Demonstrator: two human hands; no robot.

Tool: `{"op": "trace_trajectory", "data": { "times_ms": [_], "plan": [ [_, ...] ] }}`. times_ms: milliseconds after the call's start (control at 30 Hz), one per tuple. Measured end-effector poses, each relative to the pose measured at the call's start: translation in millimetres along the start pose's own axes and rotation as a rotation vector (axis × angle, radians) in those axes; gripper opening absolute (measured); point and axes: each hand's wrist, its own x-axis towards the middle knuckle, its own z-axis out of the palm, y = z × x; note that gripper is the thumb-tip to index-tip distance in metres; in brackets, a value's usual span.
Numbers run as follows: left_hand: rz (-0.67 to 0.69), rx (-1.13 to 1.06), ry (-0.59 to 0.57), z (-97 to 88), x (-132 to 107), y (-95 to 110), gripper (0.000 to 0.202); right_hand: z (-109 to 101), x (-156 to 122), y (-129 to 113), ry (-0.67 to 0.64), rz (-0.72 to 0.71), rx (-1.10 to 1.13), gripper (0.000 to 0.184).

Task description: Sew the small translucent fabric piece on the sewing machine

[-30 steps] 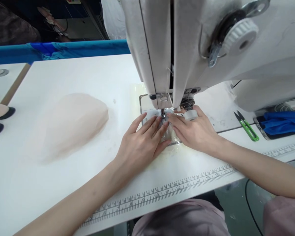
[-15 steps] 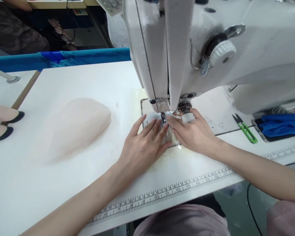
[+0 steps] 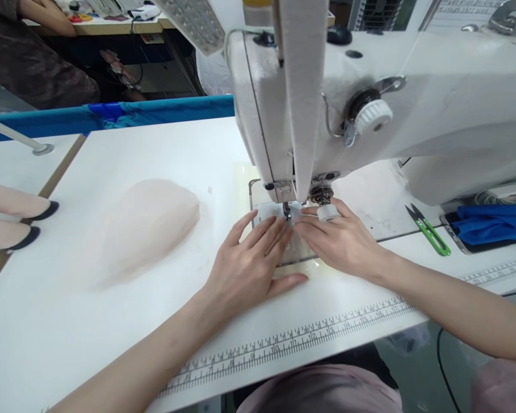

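Note:
The white sewing machine (image 3: 370, 86) stands over the table, with its presser foot (image 3: 286, 211) down between my two hands. My left hand (image 3: 249, 261) lies flat left of the foot, fingers stretched forward and thumb out to the right, over the metal needle plate (image 3: 264, 212). At the right of the foot my right hand (image 3: 341, 238) has its fingers pressed together, tips close to the needle. What they pinch, if anything, is too thin and pale to make out. A sheer pale-pink piece of fabric (image 3: 155, 223) rests on the table to the left.
Green-handled thread snips (image 3: 430, 232) lie at the right, beside a phone (image 3: 456, 235) with blue cloth (image 3: 494, 221) on it. A printed ruler (image 3: 284, 344) follows the table's front edge. Two beige shapes with black bands (image 3: 26, 238) reach in at left. Another person's arm (image 3: 47, 17) shows behind.
The view has tilted slightly up. My left hand has slid back a little toward me, its thumb now stretched away from the fingers. My right hand stays beside the presser foot.

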Motion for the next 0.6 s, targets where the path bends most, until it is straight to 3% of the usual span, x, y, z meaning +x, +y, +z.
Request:
{"op": "trace_trajectory", "data": {
  "times_ms": [133,233,267,400,600],
  "plan": [
    [0.081,-0.013,0.013,-6.7,-4.8,-3.1,0.04,-12.4,-1.8,-0.3,-0.029,-0.043,0.131,0.019],
    [0.099,0.009,0.024,-5.5,-7.8,-4.9,0.025,-18.7,-1.8,-1.2,-0.108,-0.03,0.2,0.05],
    [0.101,0.007,0.034,-4.3,-8.2,-5.0,0.024,-19.1,-1.7,-1.8,-0.124,-0.028,0.186,0.052],
    [0.076,-0.012,0.062,-0.7,-8.1,-2.5,0.029,-14.8,-1.8,-5.0,-0.059,-0.062,0.057,0.015],
    [0.049,-0.102,0.009,0.7,-10.8,0.1,0.036,-13.1,-2.5,-6.2,0.038,-0.119,0.066,0.018]
  ]
}}
